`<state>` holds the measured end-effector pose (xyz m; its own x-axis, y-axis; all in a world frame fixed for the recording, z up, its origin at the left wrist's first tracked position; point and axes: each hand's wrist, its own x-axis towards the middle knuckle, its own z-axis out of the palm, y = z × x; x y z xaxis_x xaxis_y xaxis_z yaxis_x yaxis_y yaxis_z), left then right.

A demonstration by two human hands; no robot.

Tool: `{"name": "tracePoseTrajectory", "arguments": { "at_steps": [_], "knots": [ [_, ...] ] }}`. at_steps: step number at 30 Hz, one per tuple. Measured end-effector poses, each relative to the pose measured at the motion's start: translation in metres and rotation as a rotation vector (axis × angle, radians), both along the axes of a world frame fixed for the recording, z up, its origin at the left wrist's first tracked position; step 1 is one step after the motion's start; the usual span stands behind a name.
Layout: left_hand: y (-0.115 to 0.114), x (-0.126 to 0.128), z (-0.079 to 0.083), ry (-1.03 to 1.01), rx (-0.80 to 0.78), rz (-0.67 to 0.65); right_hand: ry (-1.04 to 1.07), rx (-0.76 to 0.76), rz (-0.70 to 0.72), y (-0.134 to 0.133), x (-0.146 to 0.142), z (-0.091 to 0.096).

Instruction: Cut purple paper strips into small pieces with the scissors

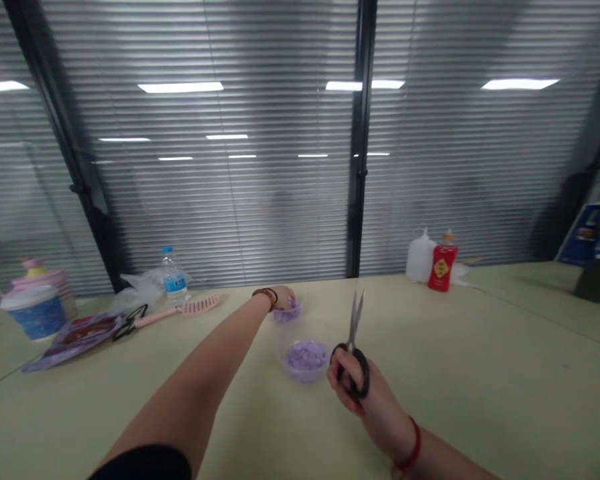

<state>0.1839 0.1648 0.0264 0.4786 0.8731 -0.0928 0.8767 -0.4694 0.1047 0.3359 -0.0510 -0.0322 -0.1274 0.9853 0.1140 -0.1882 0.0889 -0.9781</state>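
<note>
The left hand [283, 298] stretches forward across the table, fingers curled down onto a small purple mass [287, 313], at about 12 o'clock from the bowl. It touches the mass, but whether it is gripping or only resting there cannot be told. A brown beaded bracelet [265, 297] circles that wrist. The right hand [360, 390] is clenched around black-handled scissors [354, 347], blades closed and pointing up. A red string bracelet [409, 452] sits on that wrist.

A clear plastic bowl [304, 357] holding soft, crumbly purple material [306, 356] stands on the pale green table [480, 373], between the hands and just beside the scissors hand, at about 10 o'clock from it.

Toward 10 o'clock along the far edge are a pink hair comb [200, 305], a water bottle [173, 277], a crumpled plastic bag [140, 290], a purple packet [73, 340], and a blue-and-white tub [34, 312] with pink-topped containers behind it. Toward 1 o'clock, a white plastic bottle [421, 257] stands touching a red bottle [443, 265] with a yellow label. Glass panels with slatted blinds [230, 167] run behind the table.
</note>
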Motion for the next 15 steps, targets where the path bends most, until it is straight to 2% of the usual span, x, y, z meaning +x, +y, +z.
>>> {"name": "tracePoseTrajectory", "arguments": {
  "at_steps": [4, 7, 10, 12, 15],
  "knots": [
    [0.010, 0.003, -0.012, 0.033, -0.010, -0.010, -0.189, 0.086, 0.195, -0.003, 0.000, -0.003],
    [0.007, -0.009, -0.013, -0.014, 0.048, -0.003, -0.522, 0.089, 0.351, -0.012, -0.003, -0.010],
    [0.001, -0.025, -0.011, -0.034, 0.097, 0.005, -0.854, 0.214, 0.333, -0.016, -0.001, -0.019],
    [-0.001, -0.032, -0.009, -0.030, 0.126, 0.006, -0.979, 0.323, 0.318, -0.015, 0.001, -0.022],
    [0.001, -0.034, -0.010, -0.006, 0.120, -0.011, -1.122, 0.417, 0.404, -0.013, 0.003, -0.022]
  ]
}}
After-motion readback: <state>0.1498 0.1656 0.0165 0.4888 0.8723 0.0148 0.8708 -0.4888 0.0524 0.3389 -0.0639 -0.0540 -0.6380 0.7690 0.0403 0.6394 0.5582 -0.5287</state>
